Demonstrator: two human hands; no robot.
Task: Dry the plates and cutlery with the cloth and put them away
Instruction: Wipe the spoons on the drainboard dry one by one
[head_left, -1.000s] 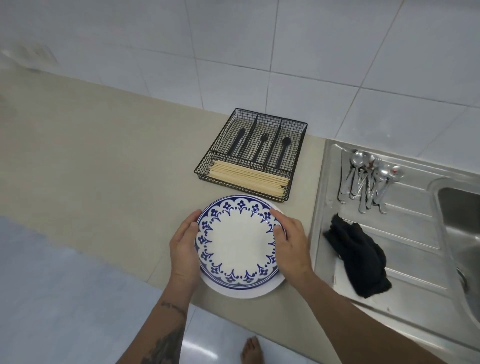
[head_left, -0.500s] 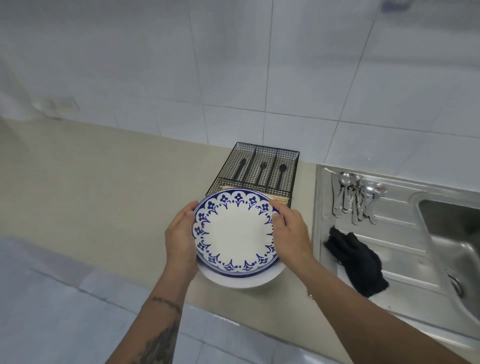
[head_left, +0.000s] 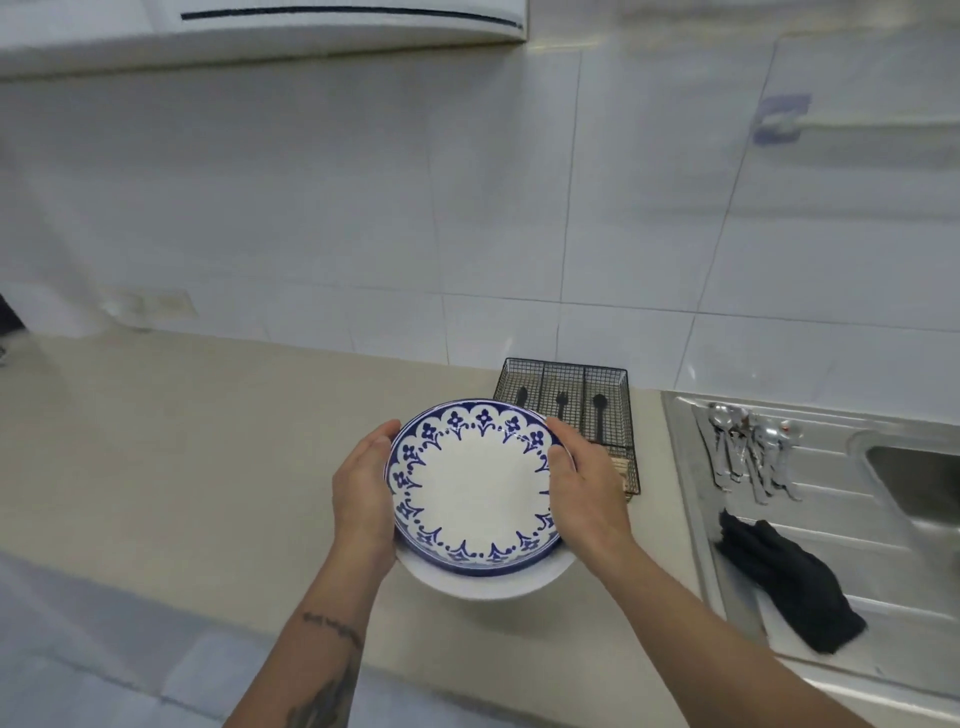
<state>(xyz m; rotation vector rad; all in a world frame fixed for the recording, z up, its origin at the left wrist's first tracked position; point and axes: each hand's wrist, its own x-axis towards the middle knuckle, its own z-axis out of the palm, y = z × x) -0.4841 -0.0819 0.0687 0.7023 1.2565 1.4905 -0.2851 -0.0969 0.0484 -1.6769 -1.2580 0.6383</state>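
Note:
A blue-and-white patterned plate (head_left: 475, 488) lies on top of a larger plain white plate (head_left: 488, 584). Both are lifted above the beige counter (head_left: 182, 457). My left hand (head_left: 363, 499) grips the stack's left rim and my right hand (head_left: 589, 493) grips its right rim. A black cloth (head_left: 784, 582) lies crumpled on the steel drainboard (head_left: 852, 525) to the right. Several silver spoons (head_left: 748, 447) lie in a bunch at the drainboard's far end.
A black wire cutlery tray (head_left: 608, 384) with black utensils and wooden chopsticks stands against the tiled wall, partly behind the plates. The sink basin (head_left: 924, 483) is at the far right. A white wall cabinet (head_left: 260, 31) hangs overhead.
Both hands have lifted the stacked plates off the counter and higher. The view has tilted upward, bringing the overhead cabinet into sight.

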